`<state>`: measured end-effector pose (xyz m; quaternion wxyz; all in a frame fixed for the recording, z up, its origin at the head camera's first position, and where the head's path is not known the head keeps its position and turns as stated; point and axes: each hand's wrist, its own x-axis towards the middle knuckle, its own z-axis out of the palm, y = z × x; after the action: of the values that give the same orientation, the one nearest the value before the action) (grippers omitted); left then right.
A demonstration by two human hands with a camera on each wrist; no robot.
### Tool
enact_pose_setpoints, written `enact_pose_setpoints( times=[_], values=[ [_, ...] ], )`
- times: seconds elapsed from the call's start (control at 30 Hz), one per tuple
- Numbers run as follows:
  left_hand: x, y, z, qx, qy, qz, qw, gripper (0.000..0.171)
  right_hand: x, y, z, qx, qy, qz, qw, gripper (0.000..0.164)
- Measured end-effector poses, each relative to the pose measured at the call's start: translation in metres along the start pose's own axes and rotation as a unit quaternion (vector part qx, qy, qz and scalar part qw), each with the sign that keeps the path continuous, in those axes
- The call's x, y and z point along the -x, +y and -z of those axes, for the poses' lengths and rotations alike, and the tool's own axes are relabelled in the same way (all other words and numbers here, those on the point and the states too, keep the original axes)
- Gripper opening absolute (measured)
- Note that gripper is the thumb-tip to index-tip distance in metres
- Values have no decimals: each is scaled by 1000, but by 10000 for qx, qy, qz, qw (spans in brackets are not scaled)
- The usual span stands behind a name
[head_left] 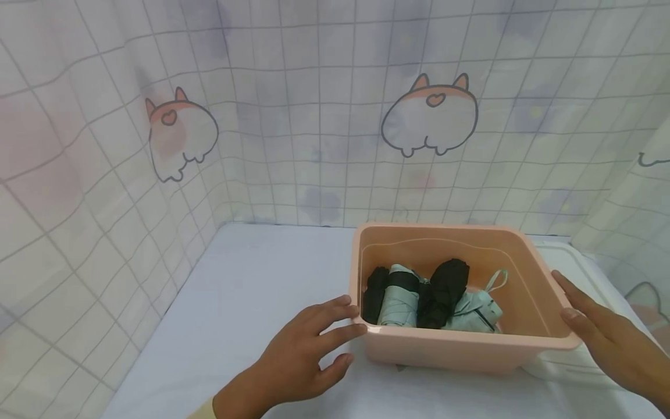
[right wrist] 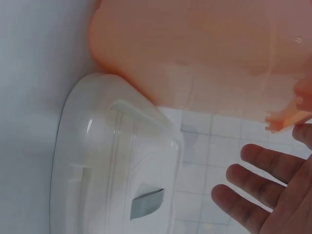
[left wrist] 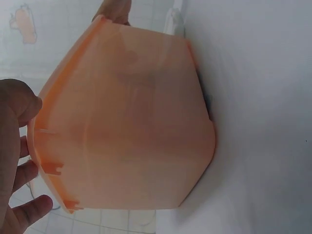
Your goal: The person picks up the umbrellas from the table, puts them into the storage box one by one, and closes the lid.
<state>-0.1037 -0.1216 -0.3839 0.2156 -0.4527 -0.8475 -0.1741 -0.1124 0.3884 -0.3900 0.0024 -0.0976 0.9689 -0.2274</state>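
A peach plastic bin (head_left: pixel 450 351) holds several folded umbrellas side by side: a dark one at the left wall, a pale green umbrella (head_left: pixel 399 299) with a black band, a black umbrella (head_left: pixel 444 294), and another pale green umbrella (head_left: pixel 475 312) with a wrist loop. My left hand (head_left: pixel 309 349) is at the bin's near left corner, fingers spread and fingertips right at the rim. At the right-hand rim is my right hand (head_left: pixel 609 334), its thumb and fingertips along the edge. The right wrist view shows its fingers (right wrist: pixel 263 175) extended and apart, holding nothing.
A white plastic lid (right wrist: pixel 122 146) with a grey latch lies on the white table (head_left: pixel 251 273), to the right of the bin and partly behind it. Gridded curtains with cartoon corgi prints (head_left: pixel 429 119) hang along the back and both sides.
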Motion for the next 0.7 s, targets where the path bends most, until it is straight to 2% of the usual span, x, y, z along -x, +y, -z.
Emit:
enact_pose_setpoints(
  times=[0.17,0.3,0.4,0.57,0.63,0.7],
  values=[
    [0,1,-2,1,31,22,10000,46,2,7,-2,-303,179,28,9994,56],
    [-4,1,-2,-36,138,-139,9998,47,4,20,-7,-618,638,354,9954,51],
    [-6,1,-2,-31,75,-147,9999,46,1,27,-8,-587,753,510,9941,49],
    [-7,-1,-3,70,-62,-83,9999,46,-10,32,-3,2,204,-205,9996,57],
    [-7,-2,-2,72,-70,-91,9999,46,-16,35,-1,372,-84,-564,9977,67],
    [-8,-2,-2,68,-86,-86,9999,46,-21,39,-1,604,-300,-718,9951,76]
  ],
)
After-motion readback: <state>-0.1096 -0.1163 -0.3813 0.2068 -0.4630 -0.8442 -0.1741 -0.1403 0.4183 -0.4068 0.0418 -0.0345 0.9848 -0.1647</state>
